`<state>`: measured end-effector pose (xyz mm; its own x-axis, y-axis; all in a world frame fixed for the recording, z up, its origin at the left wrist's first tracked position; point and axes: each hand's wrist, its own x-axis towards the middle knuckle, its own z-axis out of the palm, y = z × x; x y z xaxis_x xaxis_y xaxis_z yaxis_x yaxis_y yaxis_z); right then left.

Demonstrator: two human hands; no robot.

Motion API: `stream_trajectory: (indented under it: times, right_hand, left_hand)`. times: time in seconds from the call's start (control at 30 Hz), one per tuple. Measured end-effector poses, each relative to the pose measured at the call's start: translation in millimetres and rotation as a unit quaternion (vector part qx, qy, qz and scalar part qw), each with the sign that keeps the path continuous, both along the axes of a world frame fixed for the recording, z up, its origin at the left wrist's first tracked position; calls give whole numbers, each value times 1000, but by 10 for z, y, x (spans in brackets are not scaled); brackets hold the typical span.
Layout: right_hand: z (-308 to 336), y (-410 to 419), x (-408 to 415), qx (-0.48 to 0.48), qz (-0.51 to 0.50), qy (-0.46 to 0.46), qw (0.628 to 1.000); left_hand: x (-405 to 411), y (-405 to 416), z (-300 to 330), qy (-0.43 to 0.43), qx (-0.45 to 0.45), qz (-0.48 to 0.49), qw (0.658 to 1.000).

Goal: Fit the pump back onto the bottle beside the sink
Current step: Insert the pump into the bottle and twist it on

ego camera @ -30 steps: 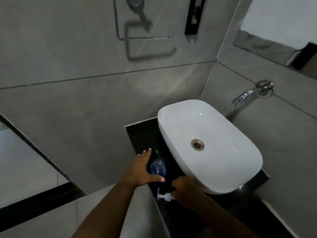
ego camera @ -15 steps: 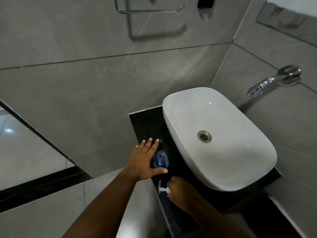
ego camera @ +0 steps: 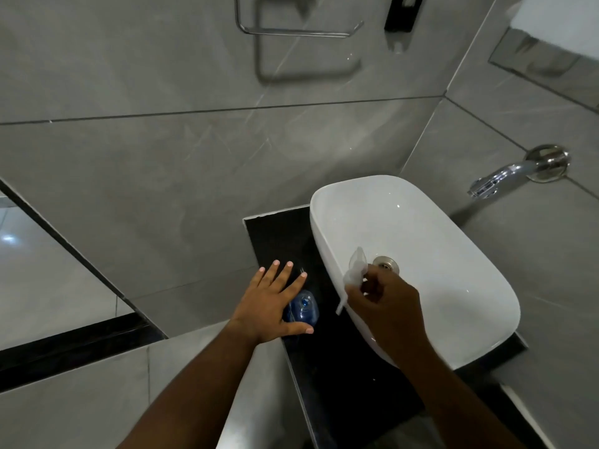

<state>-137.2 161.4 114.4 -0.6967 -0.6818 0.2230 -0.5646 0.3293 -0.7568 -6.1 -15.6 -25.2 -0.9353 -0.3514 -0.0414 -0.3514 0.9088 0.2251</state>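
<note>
Just right of left grip (ego camera: pixel 269 303), spread open against bottle (ego camera: pixel 303 311): sink (ego camera: pixel 421 222) rim, narrow bench (ego camera: pixel 278 231) strip between. Right grip (ego camera: pixel 385 301) pinching pump (ego camera: pixel 356 272) above that rim.

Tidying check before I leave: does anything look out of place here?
Yes: the bottle on the dark counter stands uncapped, with the left hand against it. Its pump is off, pinched in the right hand over the sink rim, tube hanging.

Grey marbled wall tiles (ego camera: pixel 162 173), black counter (ego camera: pixel 275 234), chrome wall spout (ego camera: pixel 496 179); chrome towel ring (ego camera: pixel 291 34)
</note>
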Motion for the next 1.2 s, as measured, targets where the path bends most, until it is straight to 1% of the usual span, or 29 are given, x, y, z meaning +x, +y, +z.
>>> stream_trajectory:
  times: [0.07, 0.17, 0.37, 0.5, 0.6, 0.73, 0.83, 0.93, 1.07, 1.2]
  right_hand:
    - [70, -130, 4, -17, 25, 2, 1000]
    - [15, -206, 65, 20, 46, -24, 998]
    - [-139, -235, 58, 29, 60, -33, 997]
    - [-374, -256, 37, 103, 113, -64, 986]
    - [-535, -289, 17, 132, 137, -47, 981]
    - [-737, -326, -1, 190, 166, -65, 966]
    - [-804, -408, -31, 162, 161, -22, 973]
    - [-783, -480, -40, 162, 160, 22, 973]
    - [-767, -515, -54, 161, 159, 17, 974]
    - [-738, -541, -94, 169, 186, 18, 968]
  left_hand:
    - [0, -4, -15, 2, -1, 2, 1000]
    - [2, 1, -37, 8, 0, 2, 1000]
    - [9, -1, -41, 11, 17, 4, 1000]
    - [9, 9, -32, 14, 19, 5, 1000]
    - [1, 12, -30, 16, 21, 7, 1000]
    - [-3, 21, -33, 13, 23, 8, 1000]
    - [0, 21, -45, 24, 23, 11, 999]
    - [3, 21, -64, 31, 27, 11, 999]
    - [1, 27, -92, 39, 41, 19, 998]
    - [0, 24, -87, 43, 47, 16, 998]
